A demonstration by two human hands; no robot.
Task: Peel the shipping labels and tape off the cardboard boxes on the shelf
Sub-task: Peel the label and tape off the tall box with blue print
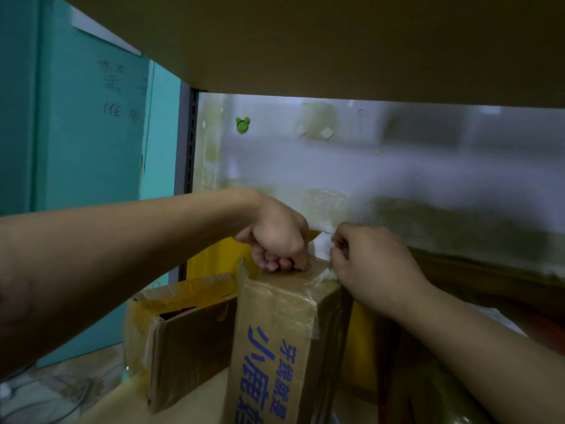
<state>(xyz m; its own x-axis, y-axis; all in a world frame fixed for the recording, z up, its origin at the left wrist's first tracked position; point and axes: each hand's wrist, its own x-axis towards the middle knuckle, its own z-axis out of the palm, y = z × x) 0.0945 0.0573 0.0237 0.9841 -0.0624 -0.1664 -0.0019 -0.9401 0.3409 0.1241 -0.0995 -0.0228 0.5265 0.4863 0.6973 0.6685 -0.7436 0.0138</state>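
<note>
A tall cardboard box with blue printed characters (275,347) stands upright on the shelf, clear tape (308,301) wrapped over its top edges. My left hand (278,237) is curled over the top far edge of this box and grips it. My right hand (367,264) is at the box's top right corner, where its fingertips pinch a strip of clear tape lifted off the corner. To the left stands a second, shorter cardboard box (183,332) with yellowish tape on its open flaps.
The upper shelf board (336,41) hangs low overhead. A white back wall (367,166) with old tape residue is close behind. A teal door (85,133) is at left, and a yellow item (214,255) stands behind the boxes. More cardboard (412,377) leans at right.
</note>
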